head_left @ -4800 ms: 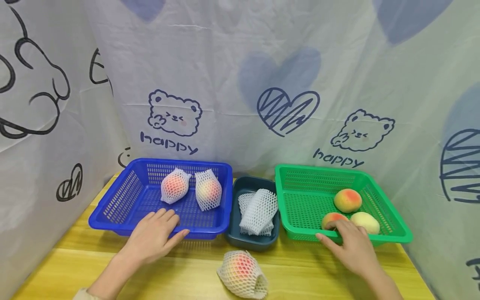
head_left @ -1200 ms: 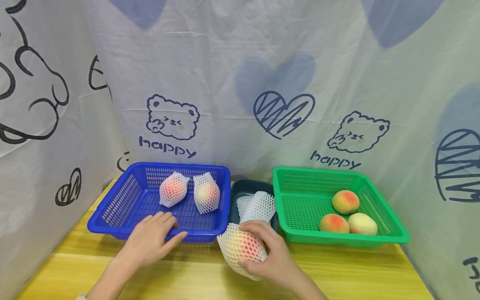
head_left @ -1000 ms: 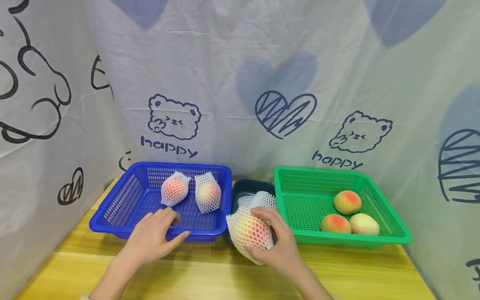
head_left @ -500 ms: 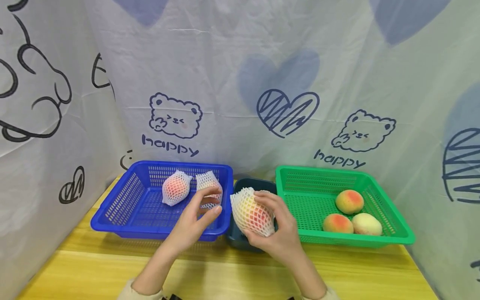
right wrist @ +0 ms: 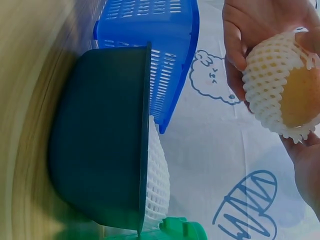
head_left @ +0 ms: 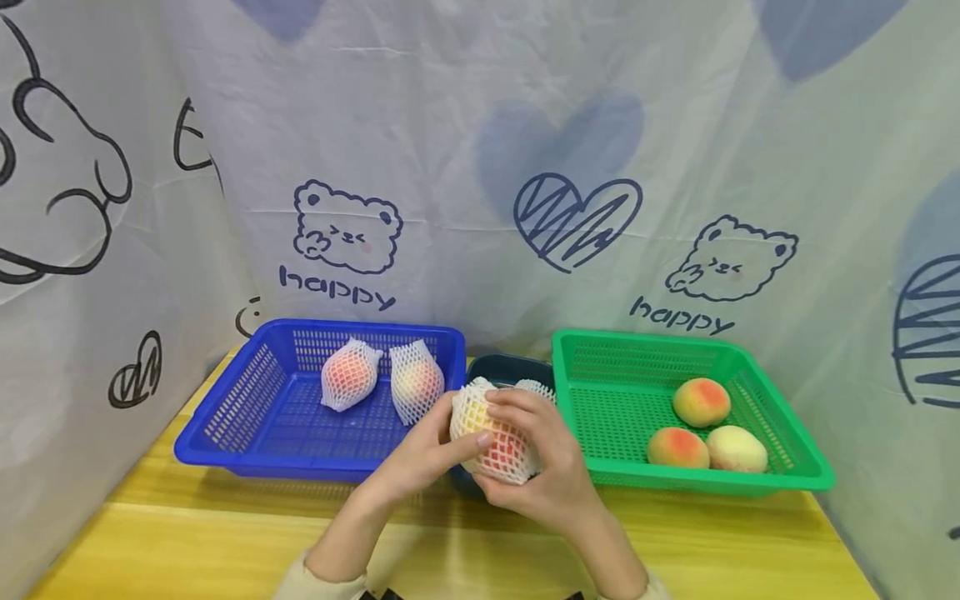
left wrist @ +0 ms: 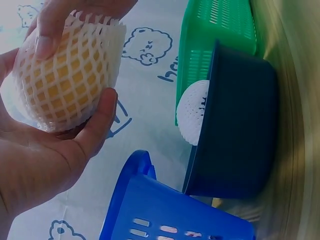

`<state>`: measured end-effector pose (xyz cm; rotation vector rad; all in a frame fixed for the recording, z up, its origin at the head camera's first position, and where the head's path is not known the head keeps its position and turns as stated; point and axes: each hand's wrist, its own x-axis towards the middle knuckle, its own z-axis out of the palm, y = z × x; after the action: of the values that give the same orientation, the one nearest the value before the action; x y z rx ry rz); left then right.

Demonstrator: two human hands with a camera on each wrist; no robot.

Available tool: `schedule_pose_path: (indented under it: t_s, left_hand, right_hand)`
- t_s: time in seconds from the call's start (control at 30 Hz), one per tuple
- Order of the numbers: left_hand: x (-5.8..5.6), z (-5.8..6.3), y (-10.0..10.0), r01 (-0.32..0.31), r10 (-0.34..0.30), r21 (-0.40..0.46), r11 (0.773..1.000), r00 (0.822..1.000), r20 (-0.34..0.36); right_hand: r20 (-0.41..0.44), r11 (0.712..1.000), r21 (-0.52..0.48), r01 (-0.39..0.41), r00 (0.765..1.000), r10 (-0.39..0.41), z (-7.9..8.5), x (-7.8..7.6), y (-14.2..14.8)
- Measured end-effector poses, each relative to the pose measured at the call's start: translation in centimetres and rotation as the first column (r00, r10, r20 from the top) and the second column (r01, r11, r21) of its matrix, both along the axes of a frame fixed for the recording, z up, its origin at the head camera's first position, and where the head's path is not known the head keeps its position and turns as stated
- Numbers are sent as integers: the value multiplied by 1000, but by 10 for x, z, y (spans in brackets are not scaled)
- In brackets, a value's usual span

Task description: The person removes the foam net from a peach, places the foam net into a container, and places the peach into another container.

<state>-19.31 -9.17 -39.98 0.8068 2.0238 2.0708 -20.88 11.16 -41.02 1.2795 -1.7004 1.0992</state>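
A peach (head_left: 498, 446) in a white foam net sleeve is held up over the dark teal bin (left wrist: 240, 125), between both hands. My left hand (head_left: 420, 457) grips its left side, thumb across the front. On the other side my right hand (head_left: 553, 467) holds it, fingers over the top and thumb underneath. In the right wrist view, bare orange-yellow skin (right wrist: 299, 97) shows at the sleeve's open end. Several fingertips are hidden behind the fruit. Spare foam nets (right wrist: 157, 182) stick up from the bin below.
To the left stands a blue basket (head_left: 225, 446) with two netted peaches (head_left: 350, 375) in it. A green basket (head_left: 787, 475) on the right contains three bare peaches (head_left: 701, 402). Both stand on a wooden table (head_left: 187, 533) before a printed cloth backdrop.
My right hand has picked up the netted peach from the table and raised it over the bin. My left hand has left the blue basket's front rim and taken hold of the fruit.
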Motion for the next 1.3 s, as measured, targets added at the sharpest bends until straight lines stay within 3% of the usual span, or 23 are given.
schedule_pose_path:
  t_s: [0.73, 0.97, 1.17, 1.3]
  left_hand:
    - [0, 0, 1, -94, 92, 34, 995, 994, 56]
    - [3, 3, 3, -165, 156, 94, 982, 983, 96]
    - [5, 5, 6, -259, 238, 171, 951, 962, 134]
    - [7, 7, 6, -306, 280, 205, 930, 949, 148]
  right_hand:
    - [112, 1000, 10, -20, 994, 19, 2, 7, 2]
    - [119, 988, -151, 21, 993, -3, 8, 13, -1]
    - [139, 934, -358, 19, 990, 33, 7, 17, -5]
    - [182, 900, -436, 30, 982, 55, 5, 18, -9]
